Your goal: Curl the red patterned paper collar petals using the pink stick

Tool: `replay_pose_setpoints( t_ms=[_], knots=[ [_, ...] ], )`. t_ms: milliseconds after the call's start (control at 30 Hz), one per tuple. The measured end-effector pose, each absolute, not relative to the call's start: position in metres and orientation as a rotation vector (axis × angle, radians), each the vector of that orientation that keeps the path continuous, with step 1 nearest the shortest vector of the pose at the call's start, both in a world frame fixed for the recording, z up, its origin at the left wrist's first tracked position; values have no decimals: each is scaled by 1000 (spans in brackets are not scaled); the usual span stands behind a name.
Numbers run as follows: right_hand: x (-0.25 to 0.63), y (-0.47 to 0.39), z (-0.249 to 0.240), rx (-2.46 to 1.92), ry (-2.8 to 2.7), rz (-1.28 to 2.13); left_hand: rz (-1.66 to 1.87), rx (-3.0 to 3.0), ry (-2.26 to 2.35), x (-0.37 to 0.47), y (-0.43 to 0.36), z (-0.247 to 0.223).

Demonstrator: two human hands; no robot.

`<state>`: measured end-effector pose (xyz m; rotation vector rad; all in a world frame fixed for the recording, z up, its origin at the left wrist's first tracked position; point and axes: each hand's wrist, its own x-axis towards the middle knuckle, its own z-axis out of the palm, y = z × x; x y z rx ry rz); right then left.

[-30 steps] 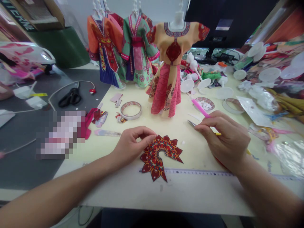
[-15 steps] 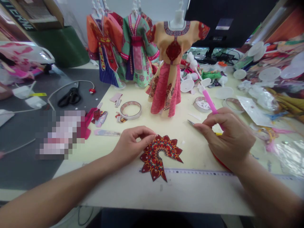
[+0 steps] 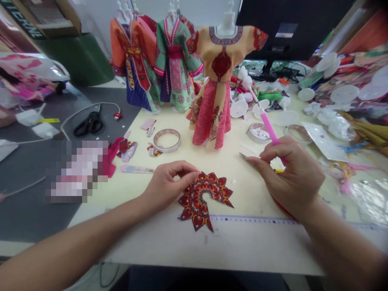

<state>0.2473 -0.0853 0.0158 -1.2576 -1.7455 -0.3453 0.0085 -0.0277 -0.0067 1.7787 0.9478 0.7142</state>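
My left hand (image 3: 174, 178) pinches the upper left edge of a dark red patterned collar piece (image 3: 194, 204) between thumb and fingers. The piece is a scalloped, pointed ring with a gap on its right side, and it lies on the table across a ruler (image 3: 242, 219). My right hand (image 3: 292, 173) is closed around a slim pink-handled tool (image 3: 270, 128) with a thin tip slanting up and away. A pointed metal tip (image 3: 243, 156) sticks out by my right thumb, and a red strip (image 3: 281, 207) shows beneath the hand; I cannot tell whether they belong together.
A doll-size dress (image 3: 216, 81) on a stand rises behind the collar piece, with robed forms (image 3: 177, 60) beside it. Tape rolls (image 3: 166, 140) (image 3: 257, 133) lie nearby. Black scissors (image 3: 89, 123) and fabric scraps (image 3: 129, 150) are left. A monitor (image 3: 291, 28) stands behind.
My right hand and the pink-handled tool have shifted very slightly. My left hand and the collar piece look the same.
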Motion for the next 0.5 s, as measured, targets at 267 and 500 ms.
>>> replay_pose_setpoints(
  t_ms=[267,500],
  knots=[
    [248,-86,17,-1288,-1746,-370,727,1779,936,9,-28,-7],
    [249,-87,18,-1254,-1780,-333,719,1768,941,8,-27,-7]
  ],
)
